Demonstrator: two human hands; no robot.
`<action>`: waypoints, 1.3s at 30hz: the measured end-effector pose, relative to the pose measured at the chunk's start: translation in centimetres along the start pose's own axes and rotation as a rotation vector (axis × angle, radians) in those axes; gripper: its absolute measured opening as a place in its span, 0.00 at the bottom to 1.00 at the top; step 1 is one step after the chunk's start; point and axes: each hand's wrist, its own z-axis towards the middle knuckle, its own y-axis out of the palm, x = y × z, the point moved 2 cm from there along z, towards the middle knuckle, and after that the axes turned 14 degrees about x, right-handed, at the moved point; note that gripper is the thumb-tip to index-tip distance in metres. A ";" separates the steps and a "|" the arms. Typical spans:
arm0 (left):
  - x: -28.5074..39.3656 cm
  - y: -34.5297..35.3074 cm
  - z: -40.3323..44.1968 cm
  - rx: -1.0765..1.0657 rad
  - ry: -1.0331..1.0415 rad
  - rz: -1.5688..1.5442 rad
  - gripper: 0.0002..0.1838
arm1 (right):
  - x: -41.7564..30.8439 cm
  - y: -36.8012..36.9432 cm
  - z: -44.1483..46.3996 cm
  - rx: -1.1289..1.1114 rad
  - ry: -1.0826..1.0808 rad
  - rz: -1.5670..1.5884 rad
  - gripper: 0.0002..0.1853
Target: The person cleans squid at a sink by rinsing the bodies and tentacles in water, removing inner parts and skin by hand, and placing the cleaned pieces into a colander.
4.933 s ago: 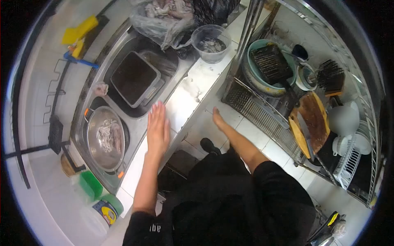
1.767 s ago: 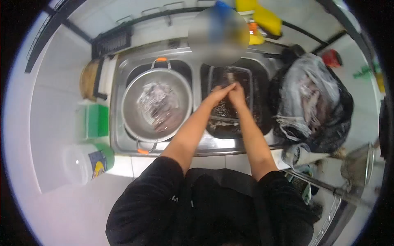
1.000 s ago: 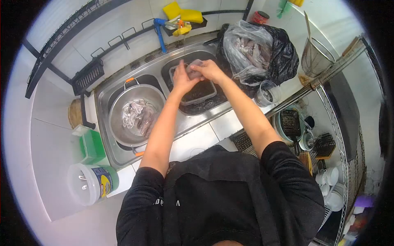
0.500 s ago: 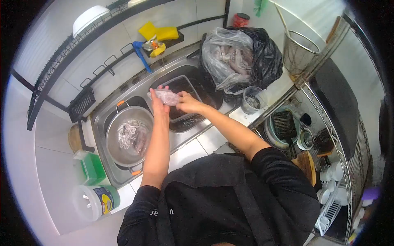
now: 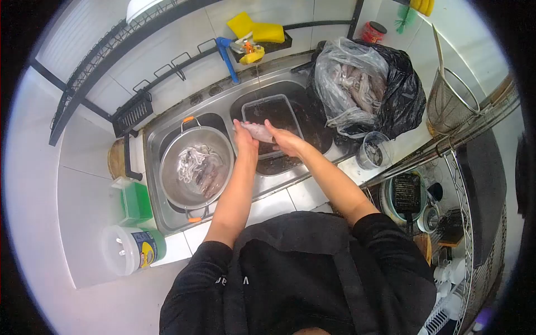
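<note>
Over the sink's (image 5: 267, 180) right basin, near its left edge, the left hand (image 5: 246, 137) and right hand (image 5: 286, 141) pinch a slick, pinkish, elongated squid (image 5: 259, 132) between their fingers. The round metal colander (image 5: 176, 180) in the left basin holds pale, curling tentacles (image 5: 195, 162).

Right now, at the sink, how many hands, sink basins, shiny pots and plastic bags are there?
Hands: 2, left hand and right hand
Basins: 2, left basin and right basin
Pots: 1 metal pot
Bags: 2, clear bag and black bag
Total: 7

double steel sink (image 5: 267, 186), handled pot (image 5: 172, 159) at left basin, clear tub (image 5: 282, 114) in right, bag (image 5: 410, 89) alongside
</note>
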 end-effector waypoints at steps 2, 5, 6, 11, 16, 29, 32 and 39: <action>-0.7 -0.1 0.6 0.021 -0.008 -0.006 0.21 | 0.9 -0.9 0.4 0.008 0.077 0.011 0.39; -1.6 0.0 1.3 0.078 0.009 0.035 0.21 | 1.8 -1.5 0.2 0.108 0.039 0.030 0.36; -1.7 0.3 0.9 0.117 0.034 0.081 0.22 | 1.6 -1.6 -0.1 0.110 0.043 0.031 0.36; -2.5 0.8 -0.6 0.241 0.164 0.132 0.24 | 2.2 -3.1 0.7 0.587 -0.547 -0.770 0.29; -1.9 1.7 -0.7 0.182 0.427 0.245 0.25 | 1.9 -4.2 -0.5 0.638 -0.542 -0.905 0.26; 4.0 1.6 6.8 0.072 0.130 -0.069 0.20 | 1.4 -11.8 -4.3 -0.089 -0.029 -1.336 0.26; 4.3 3.1 5.3 -0.017 0.087 -0.068 0.16 | 1.4 -12.0 -3.3 0.086 -0.458 -1.762 0.22; -1.6 3.7 3.8 0.065 0.261 -0.063 0.25 | 0.4 -4.8 9.1 0.358 -0.092 -0.161 0.17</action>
